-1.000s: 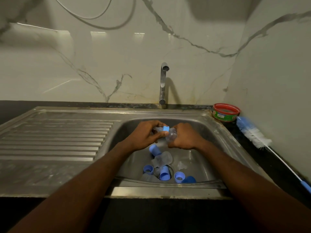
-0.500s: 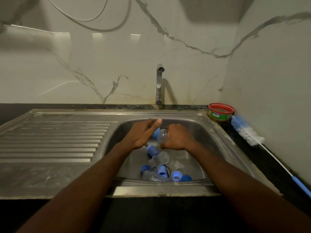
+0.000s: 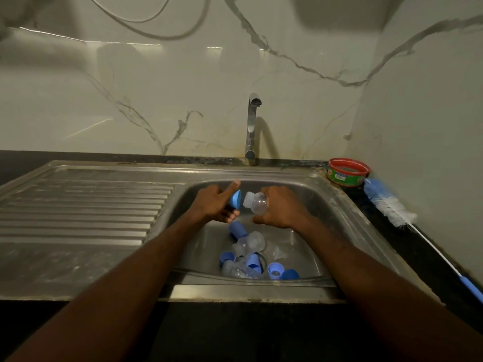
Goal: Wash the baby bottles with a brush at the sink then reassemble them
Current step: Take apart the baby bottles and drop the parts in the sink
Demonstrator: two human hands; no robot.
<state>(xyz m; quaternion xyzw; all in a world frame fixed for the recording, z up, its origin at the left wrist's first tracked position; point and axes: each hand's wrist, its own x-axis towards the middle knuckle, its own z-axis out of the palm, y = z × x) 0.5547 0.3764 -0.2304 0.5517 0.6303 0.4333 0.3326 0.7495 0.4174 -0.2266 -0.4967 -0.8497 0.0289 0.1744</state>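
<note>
The clear baby bottle (image 3: 255, 203) lies on its side above the far end of the sink basin (image 3: 308, 246), long axis running left to right, open threaded neck toward the left. The right hand (image 3: 281, 208) wraps its fingers round the bottle's body. Just beside the neck, apart from it, the left hand (image 3: 213, 203) pinches a blue collar (image 3: 235, 199), thumb raised. More blue caps (image 3: 275, 270) and bottles lie at the basin's near edge. The bottle brush (image 3: 386, 205) rests on the desk by the sink's right edge, nearer the right hand.
</note>
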